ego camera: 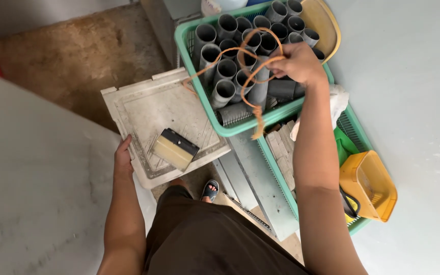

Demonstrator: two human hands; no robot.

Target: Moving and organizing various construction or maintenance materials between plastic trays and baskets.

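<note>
From the head camera, one green plastic basket (pixel 192 61) holds roughly twenty short grey plastic pipe pieces (pixel 225 91) standing on end, open mouths up. The right hand (pixel 299 63) is raised over the basket's right side, arm stretched forward, fingers curled shut around one looped length of orange-brown cord (pixel 250 71); its loops hang over the pipes and a frayed end dangles past the basket's near rim. The left hand (pixel 123 160) reaches down-left, fingers wrapped around the near corner of one flat, dirty white plastic lid (pixel 148 109), thumb on top. One small block with a yellow body and a black top (pixel 175 148) lies on the lid. A second green basket (pixel 355 132) below holds one tilted yellow container (pixel 370 186).
</note>
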